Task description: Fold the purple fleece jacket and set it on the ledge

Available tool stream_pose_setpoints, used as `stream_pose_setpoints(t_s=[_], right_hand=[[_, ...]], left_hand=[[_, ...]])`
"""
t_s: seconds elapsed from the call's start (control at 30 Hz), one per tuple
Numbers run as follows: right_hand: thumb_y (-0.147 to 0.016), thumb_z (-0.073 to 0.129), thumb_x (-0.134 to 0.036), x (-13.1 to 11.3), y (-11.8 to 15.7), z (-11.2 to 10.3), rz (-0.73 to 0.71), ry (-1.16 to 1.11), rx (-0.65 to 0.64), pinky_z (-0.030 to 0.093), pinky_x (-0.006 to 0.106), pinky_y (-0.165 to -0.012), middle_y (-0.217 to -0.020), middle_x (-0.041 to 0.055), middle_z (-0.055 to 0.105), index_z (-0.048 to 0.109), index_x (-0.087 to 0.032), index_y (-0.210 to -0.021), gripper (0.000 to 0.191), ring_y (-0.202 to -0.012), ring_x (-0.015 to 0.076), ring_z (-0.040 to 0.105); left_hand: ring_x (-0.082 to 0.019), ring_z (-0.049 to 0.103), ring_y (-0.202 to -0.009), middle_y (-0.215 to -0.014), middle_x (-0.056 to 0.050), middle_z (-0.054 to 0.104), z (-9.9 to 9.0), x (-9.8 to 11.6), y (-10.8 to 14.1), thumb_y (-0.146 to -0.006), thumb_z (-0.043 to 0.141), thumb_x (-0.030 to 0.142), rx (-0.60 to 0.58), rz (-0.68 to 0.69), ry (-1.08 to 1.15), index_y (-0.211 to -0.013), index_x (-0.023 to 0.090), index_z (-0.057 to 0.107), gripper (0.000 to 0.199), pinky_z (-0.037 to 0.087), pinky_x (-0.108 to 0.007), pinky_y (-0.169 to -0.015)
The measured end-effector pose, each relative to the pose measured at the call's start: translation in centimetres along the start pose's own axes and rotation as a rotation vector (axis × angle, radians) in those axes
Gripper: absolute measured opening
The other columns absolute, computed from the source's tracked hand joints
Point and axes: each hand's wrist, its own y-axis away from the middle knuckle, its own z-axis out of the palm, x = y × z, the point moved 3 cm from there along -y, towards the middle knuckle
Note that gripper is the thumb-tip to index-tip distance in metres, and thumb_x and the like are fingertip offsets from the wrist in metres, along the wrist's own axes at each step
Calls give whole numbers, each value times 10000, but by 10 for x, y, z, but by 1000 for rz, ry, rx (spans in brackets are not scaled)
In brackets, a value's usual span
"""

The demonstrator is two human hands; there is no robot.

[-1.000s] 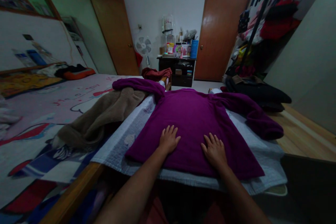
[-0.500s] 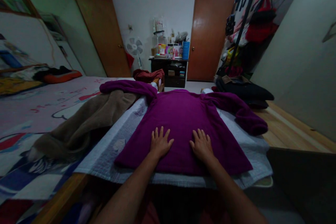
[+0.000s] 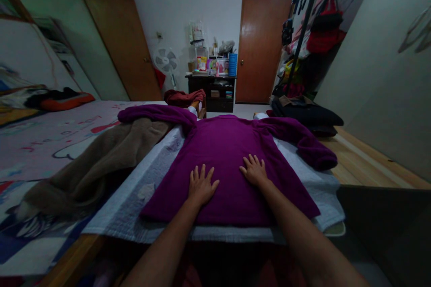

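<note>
A purple long-sleeved top (image 3: 222, 143) lies spread flat, its neckline at the far end and its hem near me. Under it is a pale blue-white cloth (image 3: 153, 175) covering the table. My left hand (image 3: 202, 184) rests flat on the lower left of the top, fingers spread. Slightly farther up, on the right half, my right hand (image 3: 254, 170) also lies palm down with its fingers apart. The top's left sleeve reaches over a brown fuzzy garment (image 3: 111, 152); the right sleeve bends outward over the cloth.
A bed with a pink patterned sheet (image 3: 77, 121) adjoins on the left. Folded dark clothes (image 3: 306, 114) sit on a wooden surface (image 3: 363, 157) at right. At the back stand a white fan (image 3: 165, 60), a black cabinet (image 3: 210, 94) and a brown door (image 3: 259, 49).
My right hand has slid forward, up the top, while my left hand stays at nearly the same spot on it. The camera view has turned slightly to the right.
</note>
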Motion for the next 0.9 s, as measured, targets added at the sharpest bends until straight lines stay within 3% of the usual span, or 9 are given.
stream_pose_setpoints(t_s=[0.13, 0.27, 0.37, 0.5, 0.67, 0.8, 0.9], right_hand=[[-941, 295, -586, 17, -4, 2, 152, 18, 57, 81, 486, -1124, -1558, 179, 230, 343, -178, -1475, 674, -1441, 310, 153], [-938, 321, -569, 13, -1, 6, 143, 9, 119, 78, 470, -1121, -1537, 198, 270, 369, -166, -1461, 661, -1432, 322, 177], [-936, 346, -551, 11, 2, 5, 145, 1, 141, 95, 458, -1117, -1517, 195, 312, 393, -162, -1446, 643, -1419, 317, 211], [-935, 393, -481, 10, 6, -1, 151, 8, 244, 185, 424, -1087, -1405, 191, 456, 520, -130, -1324, 540, -1333, 303, 347], [-917, 435, -345, 12, 13, -8, 161, 26, 335, 335, 343, -943, -1096, 146, 614, 640, -133, -1049, 322, -1059, 254, 518], [-903, 434, -255, 15, 15, -9, 168, 14, 316, 358, 316, -891, -1066, 122, 620, 646, -153, -1012, 259, -1018, 236, 529], [-912, 401, -206, 18, 10, -11, 203, -24, 257, 366, 298, -887, -1124, 113, 610, 627, -168, -1097, 295, -1051, 221, 532]], left_hand=[[-395, 209, -1422, -1540, -104, 328, -6, 1, -3, -896, 354, 627, -60, -19, 8, -1452, 310, 381, 641, 176, -541, -1118], [-406, 321, -1370, -1463, -138, 443, -20, 7, -20, -864, 452, 583, -182, -66, 1, -1405, 275, 454, 623, 260, -550, -1074], [-366, 309, -1386, -1455, -136, 454, -24, 11, -40, -886, 442, 520, -143, -33, -14, -1372, 225, 491, 571, 248, -518, -1096], [-351, 238, -1423, -1542, -121, 320, -7, 8, -56, -929, 343, 545, -132, -24, 20, -1441, 221, 400, 609, 233, -503, -1116], [-389, 208, -1424, -1552, -137, 290, 7, 3, -53, -925, 306, 599, -76, -26, 9, -1471, 230, 351, 661, 215, -521, -1117], [-375, 206, -1429, -1557, -141, 277, 6, 3, -49, -928, 304, 592, -79, -30, 5, -1479, 230, 336, 660, 209, -506, -1119], [-367, 201, -1432, -1558, -140, 274, 6, 4, -49, -928, 298, 593, -78, -36, 3, -1481, 234, 331, 660, 202, -504, -1121]])
